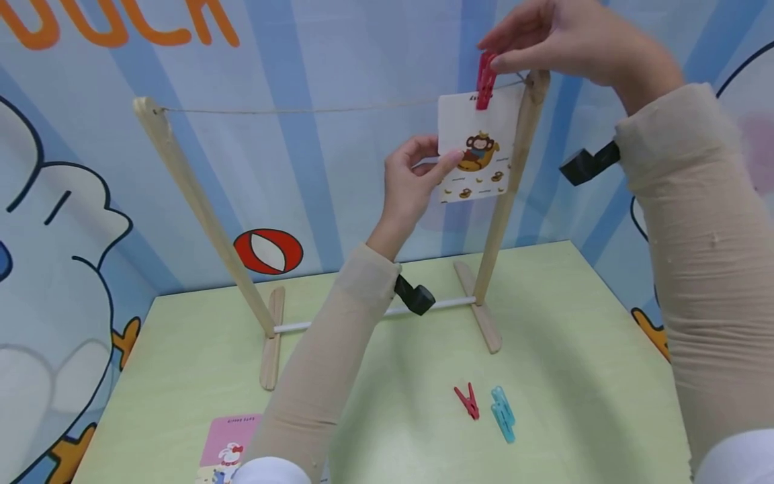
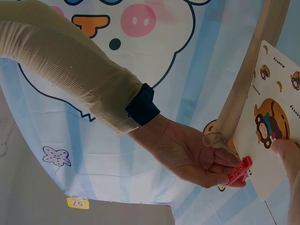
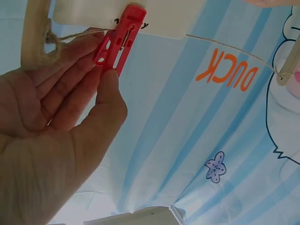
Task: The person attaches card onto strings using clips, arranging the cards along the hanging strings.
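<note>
A white card [image 1: 478, 148] with a monkey-and-banana print stands upright at the right end of a string [image 1: 302, 110]. My left hand [image 1: 414, 178] pinches the card's left edge, thumb on its printed face. Above it, my right hand [image 1: 562, 50] pinches a red clothespin [image 1: 486, 81] between thumb and fingers. In the right wrist view the clothespin [image 3: 123, 40] reaches over the card's top edge, near the string. The left wrist view shows the right hand [image 2: 197, 157] by the knotted end of the string.
Wooden posts [image 1: 205, 215] on flat feet carry the string, joined low by a white rod [image 1: 447, 304]. On the pale green table lie a red clothespin [image 1: 468, 402], blue clothespins [image 1: 503, 413] and a pink card [image 1: 226, 447], partly covered by the left arm. A printed backdrop [image 1: 363, 40] stands behind.
</note>
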Tool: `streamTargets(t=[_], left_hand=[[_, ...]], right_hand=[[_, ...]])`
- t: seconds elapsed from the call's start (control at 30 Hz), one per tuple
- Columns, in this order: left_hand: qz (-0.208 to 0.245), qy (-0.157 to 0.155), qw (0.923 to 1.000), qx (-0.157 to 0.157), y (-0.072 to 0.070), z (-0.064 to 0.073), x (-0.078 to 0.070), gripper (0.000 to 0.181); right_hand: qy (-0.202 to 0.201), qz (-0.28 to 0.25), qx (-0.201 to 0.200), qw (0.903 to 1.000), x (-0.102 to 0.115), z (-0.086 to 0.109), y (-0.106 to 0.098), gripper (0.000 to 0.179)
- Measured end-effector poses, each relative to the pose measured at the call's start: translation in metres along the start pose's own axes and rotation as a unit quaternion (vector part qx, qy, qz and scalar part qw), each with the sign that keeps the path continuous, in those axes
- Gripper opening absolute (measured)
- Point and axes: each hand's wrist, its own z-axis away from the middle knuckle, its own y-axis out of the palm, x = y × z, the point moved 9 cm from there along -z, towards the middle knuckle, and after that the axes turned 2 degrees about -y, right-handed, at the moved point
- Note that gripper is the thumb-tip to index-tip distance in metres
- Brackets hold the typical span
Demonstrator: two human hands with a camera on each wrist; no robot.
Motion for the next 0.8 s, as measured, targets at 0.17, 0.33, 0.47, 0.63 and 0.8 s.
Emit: streamTargets(t=[0.17, 0.33, 0.47, 0.63, 0.8], left_hand=[[0.01, 0.003, 0.9999, 0.001, -0.001, -0.001, 0.0, 0.022], [0.009, 0.005, 1.0, 0.0, -0.003, -0.001, 0.001, 0.021], [0.007, 0.006, 1.0, -0.002, -0.004, -0.001, 0.001, 0.021], [0.004, 0.006, 1.0, 0.002, -0.005, -0.001, 0.002, 0.023], [-0.014, -0.001, 0.9999, 0.009, -0.006, -0.001, 0.003, 0.027]], right_hand=[[0.004, -0.015, -0.019, 0.9997, 0.001, -0.001, -0.002, 0.04], [0.003, -0.037, -0.041, 0.9985, 0.001, 0.001, -0.005, 0.041], [0.003, -0.038, -0.047, 0.9982, 0.0, 0.002, -0.005, 0.04], [0.008, -0.039, -0.066, 0.9971, -0.005, 0.004, -0.008, 0.042], [0.002, -0.06, -0.093, 0.9939, -0.007, 0.007, -0.015, 0.04]])
